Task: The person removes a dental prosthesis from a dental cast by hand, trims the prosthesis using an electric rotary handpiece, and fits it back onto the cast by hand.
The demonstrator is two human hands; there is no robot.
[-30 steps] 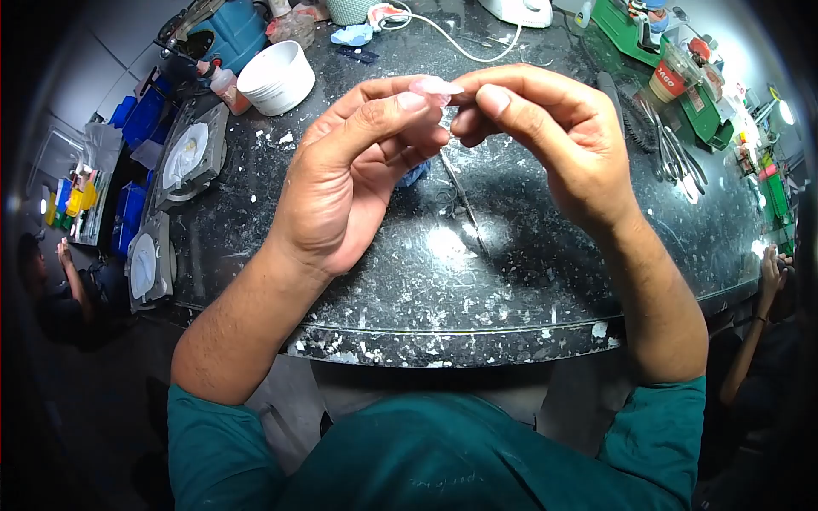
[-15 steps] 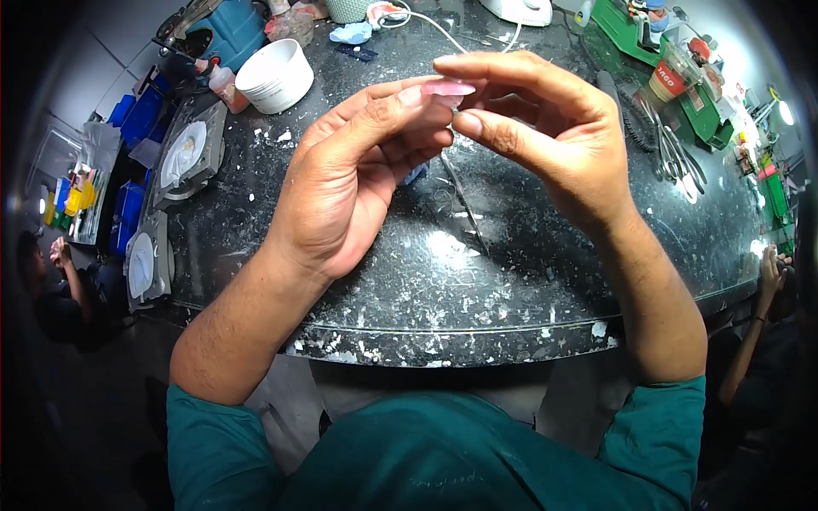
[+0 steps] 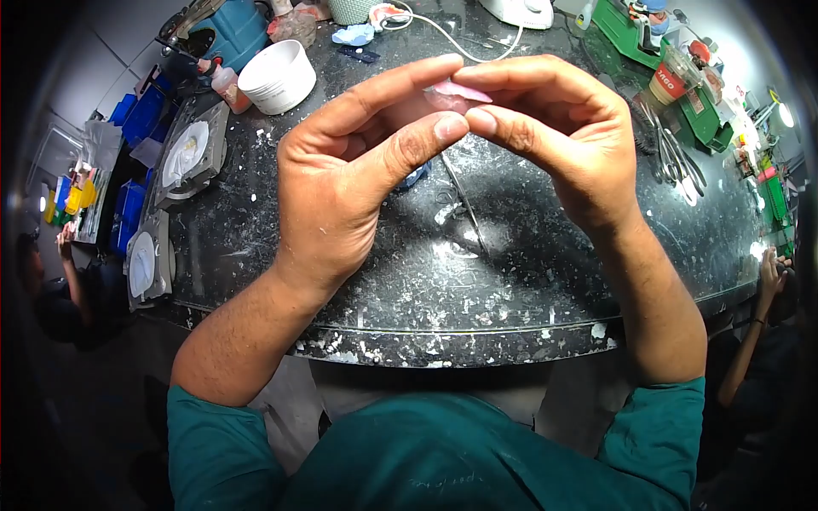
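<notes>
A small, shiny pink denture plate [image 3: 457, 96] is held up above the bench between both hands. My left hand [image 3: 336, 183] has its thumb at the plate's near side and its index finger over the far edge. Opposite it, my right hand [image 3: 588, 149] pinches the plate's right end between thumb and index finger. The thumbs meet or nearly meet in front, hiding part of the plate. Below the hands a thin metal hand tool [image 3: 465, 204] lies on the dark bench [image 3: 409, 294], with a blue scrap [image 3: 415, 178] partly behind my left hand.
To the left stand a white tub [image 3: 278, 78], a bottle [image 3: 230, 90] and grey trays with white discs [image 3: 186, 157]. Scissor-like tools [image 3: 673, 157], a cup [image 3: 668, 82] and green bins [image 3: 626, 32] are at right. A white device [image 3: 518, 12] trails a cable. Other people sit either side.
My left hand has shifted its grip: its index finger now reaches over the plate's far edge and its thumb sits lower. The plate has turned and moved slightly right.
</notes>
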